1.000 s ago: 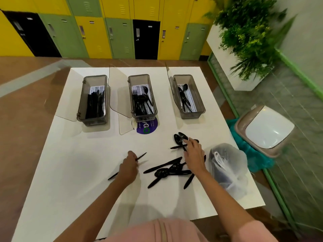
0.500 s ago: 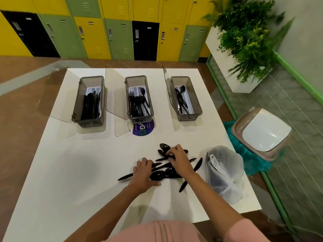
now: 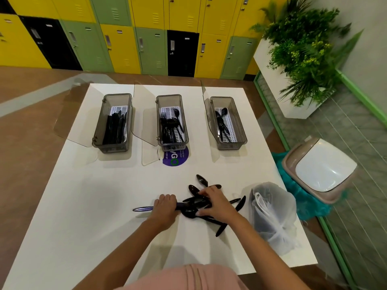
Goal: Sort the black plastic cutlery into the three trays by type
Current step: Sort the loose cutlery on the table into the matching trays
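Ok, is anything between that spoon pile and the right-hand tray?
Nothing visible: bare table lies between the spoon pile and the right tray, whose lid stands open on its left. The plastic bag sits off to the pile's right.

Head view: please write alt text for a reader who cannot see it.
A person's left hand grips a black plastic cutlery piece while the right hand lies over a pile of black plastic spoons on a white table. Beyond stand three grey translucent plastic trays holding knives, forks and spoons, left to right; a clear plastic bag sits nearby.
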